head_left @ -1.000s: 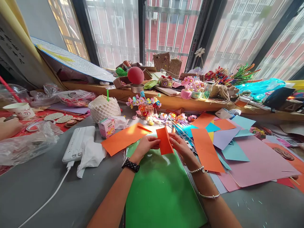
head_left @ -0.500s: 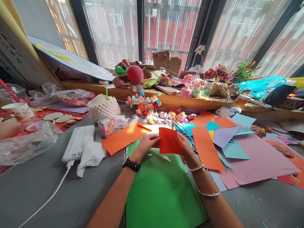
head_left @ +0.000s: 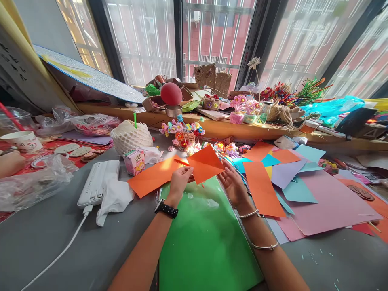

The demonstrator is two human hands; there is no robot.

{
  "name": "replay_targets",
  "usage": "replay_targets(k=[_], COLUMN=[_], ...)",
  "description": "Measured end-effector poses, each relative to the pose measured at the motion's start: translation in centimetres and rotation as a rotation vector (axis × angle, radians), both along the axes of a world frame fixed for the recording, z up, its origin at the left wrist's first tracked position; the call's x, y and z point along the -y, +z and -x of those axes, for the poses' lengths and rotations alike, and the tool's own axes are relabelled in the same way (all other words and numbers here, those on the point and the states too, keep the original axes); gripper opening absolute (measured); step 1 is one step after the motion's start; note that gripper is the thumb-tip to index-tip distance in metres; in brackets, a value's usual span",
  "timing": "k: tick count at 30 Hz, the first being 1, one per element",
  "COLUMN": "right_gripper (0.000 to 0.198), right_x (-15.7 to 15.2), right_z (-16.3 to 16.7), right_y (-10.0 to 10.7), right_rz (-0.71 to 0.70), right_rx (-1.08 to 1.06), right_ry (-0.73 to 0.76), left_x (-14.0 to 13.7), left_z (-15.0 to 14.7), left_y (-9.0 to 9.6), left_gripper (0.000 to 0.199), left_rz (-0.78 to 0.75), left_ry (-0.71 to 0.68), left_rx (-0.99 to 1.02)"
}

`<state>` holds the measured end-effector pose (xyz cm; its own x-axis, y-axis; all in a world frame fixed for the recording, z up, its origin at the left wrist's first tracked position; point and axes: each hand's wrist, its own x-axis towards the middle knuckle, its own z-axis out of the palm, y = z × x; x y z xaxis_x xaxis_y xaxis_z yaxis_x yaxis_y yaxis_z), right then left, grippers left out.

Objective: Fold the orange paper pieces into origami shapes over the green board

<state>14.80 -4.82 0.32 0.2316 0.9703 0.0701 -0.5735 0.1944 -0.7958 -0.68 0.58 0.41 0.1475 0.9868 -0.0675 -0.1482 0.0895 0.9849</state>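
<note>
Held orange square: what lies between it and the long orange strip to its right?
In the head view, the right hand stands between the square and strip, blue paper and partly hidden things behind it.

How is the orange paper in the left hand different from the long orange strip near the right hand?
The orange paper looks nearly square, but the strip is long. The left hand holds the orange paper up, while the strip lies on other papers. Both are plain orange.
</note>
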Motion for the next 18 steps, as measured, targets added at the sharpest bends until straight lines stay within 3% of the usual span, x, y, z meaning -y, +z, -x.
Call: replay_targets(k=[4, 8, 12, 18], right_gripper=[0.039, 0.032, 0.042, 0.056], right_x=[-0.3, -0.3, 0.2, 0.3], right_z=[0.5, 1.0, 1.2, 1.5], right_y=[-1.1, -1.4, -1.5, -1.8], right_rz=[-0.022, -0.088, -0.209, -0.34], right_rx=[0.214, 0.806, 1.322, 1.799], right_ry=[-0.029, -0.264, -0.468, -0.503], left_x=[0.1, 0.3, 0.5, 0.8], left_z=[-0.2, -0.5, -0.8, -1.1], left_y=[0.0, 0.0, 0.0, 0.0], left_gripper=[0.024, 0.024, 0.027, 0.029], left_rz=[-0.016, -0.065, -0.108, -0.132], left_ry=[-0.044, -0.088, -0.182, -0.286], left_rx=[0.018, 0.016, -0.007, -0.027])
